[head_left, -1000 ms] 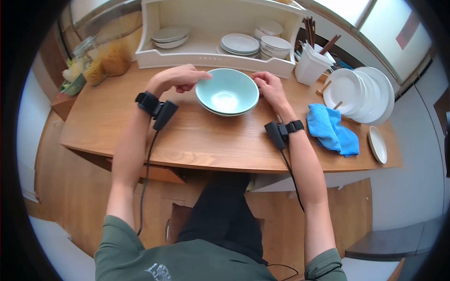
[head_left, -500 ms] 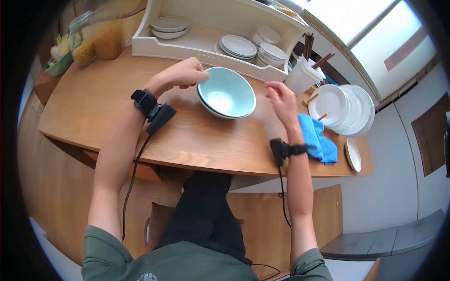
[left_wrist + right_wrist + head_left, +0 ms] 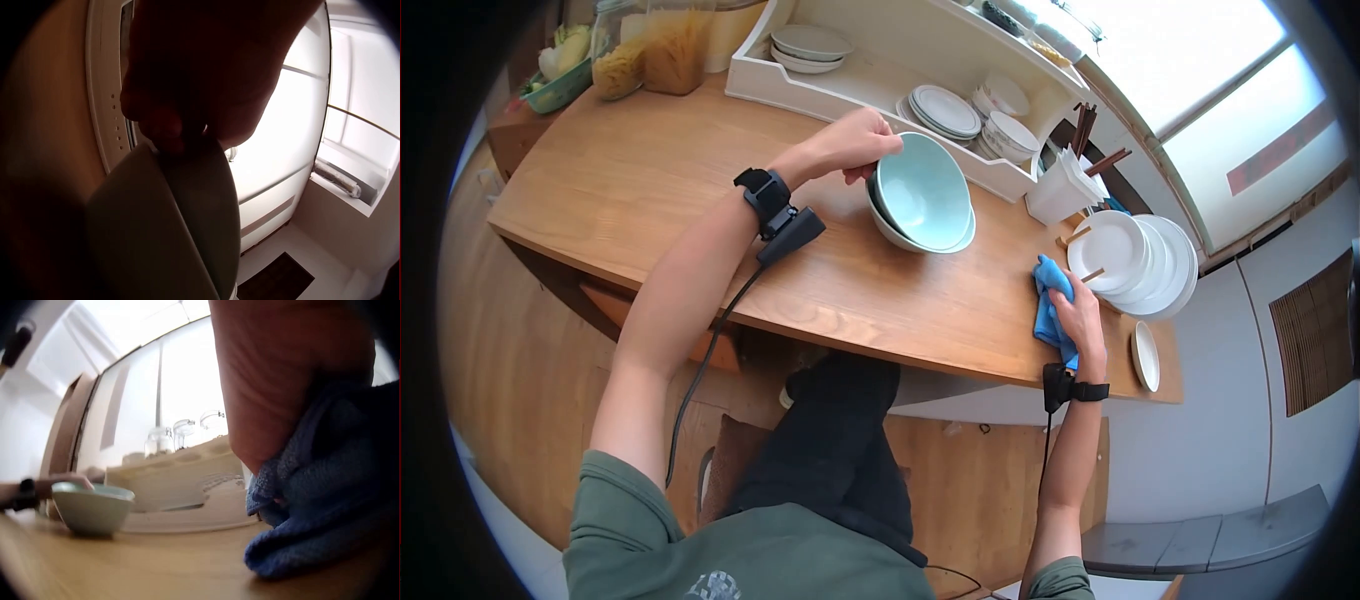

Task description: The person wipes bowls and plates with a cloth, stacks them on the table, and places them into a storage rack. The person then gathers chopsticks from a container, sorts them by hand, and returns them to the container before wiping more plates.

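Two pale green bowls are nested on the wooden table in the head view. My left hand pinches the left rim of the upper bowl and tilts it up on that side. A dark gap shows between it and the lower bowl, which sits beneath. In the left wrist view, the shadowed fingers are right at the rims, and the gap widens between the bowls. My right hand grips a bunched blue cloth near the table's front right edge; the cloth fills the right wrist view's lower right.
A white shelf with stacked plates and bowls stands at the back. White plates lean in a wooden rack on the right, beside a white chopstick holder. A small white dish lies near the right edge. Food jars stand back left.
My right hand has left the bowls' right rim, moved right and taken hold of the blue cloth, bunching it up. My left hand has tilted the upper bowl, opening a gap above the lower one.
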Demonstrator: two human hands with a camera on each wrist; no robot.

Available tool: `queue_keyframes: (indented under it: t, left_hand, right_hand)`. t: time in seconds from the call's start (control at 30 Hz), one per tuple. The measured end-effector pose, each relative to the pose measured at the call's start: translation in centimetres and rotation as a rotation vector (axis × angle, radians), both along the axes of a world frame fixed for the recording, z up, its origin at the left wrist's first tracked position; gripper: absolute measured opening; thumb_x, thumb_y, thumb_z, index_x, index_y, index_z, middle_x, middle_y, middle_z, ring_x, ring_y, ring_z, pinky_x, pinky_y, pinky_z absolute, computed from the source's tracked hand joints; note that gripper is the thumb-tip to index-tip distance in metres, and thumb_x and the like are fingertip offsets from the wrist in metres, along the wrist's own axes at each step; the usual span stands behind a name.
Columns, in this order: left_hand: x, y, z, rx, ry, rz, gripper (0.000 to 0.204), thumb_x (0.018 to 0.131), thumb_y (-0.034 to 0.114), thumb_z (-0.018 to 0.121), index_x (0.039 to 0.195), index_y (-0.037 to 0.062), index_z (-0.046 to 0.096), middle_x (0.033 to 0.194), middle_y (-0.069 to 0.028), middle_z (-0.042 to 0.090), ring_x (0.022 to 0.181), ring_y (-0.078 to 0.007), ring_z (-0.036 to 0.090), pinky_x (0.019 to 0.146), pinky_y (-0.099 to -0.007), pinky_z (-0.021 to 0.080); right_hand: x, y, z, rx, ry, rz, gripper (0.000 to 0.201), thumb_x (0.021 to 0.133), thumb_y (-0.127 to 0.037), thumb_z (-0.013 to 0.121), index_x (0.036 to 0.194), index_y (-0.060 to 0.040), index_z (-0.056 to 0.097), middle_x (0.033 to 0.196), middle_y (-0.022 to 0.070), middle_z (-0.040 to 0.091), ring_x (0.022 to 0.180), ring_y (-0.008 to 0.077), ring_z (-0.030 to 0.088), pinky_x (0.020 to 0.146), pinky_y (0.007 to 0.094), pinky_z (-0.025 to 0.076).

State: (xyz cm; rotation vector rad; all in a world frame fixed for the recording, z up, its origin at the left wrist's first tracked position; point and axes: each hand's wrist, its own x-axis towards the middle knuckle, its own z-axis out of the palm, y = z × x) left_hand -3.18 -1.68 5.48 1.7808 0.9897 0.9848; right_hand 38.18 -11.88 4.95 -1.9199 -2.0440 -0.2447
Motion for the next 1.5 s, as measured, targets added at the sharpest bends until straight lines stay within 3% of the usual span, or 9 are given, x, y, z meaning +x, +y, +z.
queue_keyframes:
  t: [0.07, 0.27, 0.4, 0.47, 0.67, 0.9, 1.2, 1.43, 1.5]
  left_hand:
    - [-0.1, 0.0, 0.1, -0.003, -0.017, 0.012, 0.032, 0.086, 0.018, 0.052, 0.057, 0.0047, 0.052, 0.046, -0.0021, 0.049, 0.035, -0.0073, 0.046, 0.030, -0.0210, 0.034]
    - [0.5, -0.2, -0.1, 0.001, -0.084, 0.015, 0.033, 0.090, 0.020, 0.053, 0.063, 0.0032, 0.054, 0.051, -0.0034, 0.053, 0.036, -0.0087, 0.049, 0.031, -0.0212, 0.040]
    - [0.6, -0.3, -0.1, 0.053, -0.090, 0.028, 0.033, 0.091, 0.022, 0.053, 0.064, 0.0031, 0.056, 0.052, -0.0032, 0.054, 0.038, -0.0088, 0.051, 0.032, -0.0214, 0.042]
    - [0.7, -0.3, -0.3, 0.077, -0.087, 0.035, 0.032, 0.091, 0.022, 0.053, 0.065, 0.0031, 0.056, 0.052, -0.0030, 0.054, 0.039, -0.0086, 0.052, 0.033, -0.0214, 0.042]
    - [0.6, 0.2, -0.9, 0.046, -0.129, 0.041, 0.036, 0.091, 0.024, 0.053, 0.061, 0.0045, 0.056, 0.050, -0.0020, 0.053, 0.037, -0.0080, 0.050, 0.031, -0.0214, 0.041]
    - [0.4, 0.6, -1.3, 0.070, -0.077, 0.068, 0.038, 0.091, 0.024, 0.054, 0.058, 0.0056, 0.055, 0.048, -0.0015, 0.051, 0.036, -0.0068, 0.047, 0.030, -0.0208, 0.036]
    - [0.7, 0.4, -0.9, 0.079, -0.036, 0.031, 0.038, 0.091, 0.024, 0.054, 0.058, 0.0042, 0.055, 0.048, -0.0018, 0.051, 0.036, -0.0072, 0.045, 0.031, -0.0217, 0.035]
    - [0.5, 0.1, -0.9, 0.153, -0.069, 0.039, 0.038, 0.093, 0.024, 0.052, 0.061, 0.0038, 0.055, 0.051, -0.0019, 0.053, 0.039, -0.0070, 0.049, 0.033, -0.0206, 0.038]
    - [0.6, -0.2, -0.7, 0.167, -0.117, 0.028, 0.038, 0.094, 0.024, 0.051, 0.062, 0.0037, 0.055, 0.052, -0.0015, 0.053, 0.040, -0.0068, 0.050, 0.035, -0.0204, 0.039]
  right_hand:
    - [-2.5, 0.1, 1.8, -0.062, 0.378, 0.062, 0.044, 0.081, -0.020, 0.062, 0.122, -0.0060, 0.057, 0.103, 0.0187, 0.065, 0.096, 0.0298, 0.063, 0.086, 0.0381, 0.047]
    - [-9.9, 2.5, 5.8, 0.228, 0.561, 0.245, 0.042, 0.083, -0.019, 0.061, 0.123, -0.0067, 0.057, 0.104, 0.0168, 0.065, 0.096, 0.0284, 0.063, 0.087, 0.0356, 0.046]
    - [-15.3, 4.6, 6.5, 0.274, 0.443, 0.363, 0.042, 0.082, -0.017, 0.061, 0.121, -0.0049, 0.057, 0.106, 0.0184, 0.064, 0.099, 0.0302, 0.062, 0.089, 0.0366, 0.046]
    - [-18.1, 5.4, 6.1, 0.149, 0.385, 0.501, 0.041, 0.081, -0.017, 0.061, 0.120, -0.0037, 0.057, 0.111, 0.0208, 0.061, 0.103, 0.0336, 0.060, 0.090, 0.0384, 0.045]
    - [-23.4, 6.6, 2.7, -0.129, 0.304, 0.505, 0.044, 0.080, -0.018, 0.056, 0.118, 0.0042, 0.050, 0.105, 0.0290, 0.058, 0.104, 0.0421, 0.053, 0.091, 0.0456, 0.042]
    - [-21.9, 6.2, 2.6, -0.162, 0.134, 0.710, 0.037, 0.076, -0.010, 0.050, 0.112, -0.0024, 0.059, 0.099, 0.0253, 0.059, 0.098, 0.0401, 0.055, 0.088, 0.0435, 0.043]
    - [-18.7, 3.4, 5.5, -0.134, -0.219, 0.538, 0.037, 0.075, -0.004, 0.050, 0.107, -0.0136, 0.067, 0.104, 0.0146, 0.062, 0.099, 0.0318, 0.059, 0.085, 0.0397, 0.048]
    - [-14.1, 5.2, 7.6, 0.288, -0.033, 0.278, 0.039, 0.079, -0.008, 0.053, 0.116, -0.0121, 0.062, 0.110, 0.0167, 0.061, 0.101, 0.0351, 0.059, 0.087, 0.0415, 0.047]
    - [-13.0, 6.7, 7.6, 0.408, 0.256, 0.297, 0.039, 0.081, -0.010, 0.053, 0.119, -0.0117, 0.060, 0.108, 0.0188, 0.062, 0.099, 0.0358, 0.060, 0.087, 0.0400, 0.046]
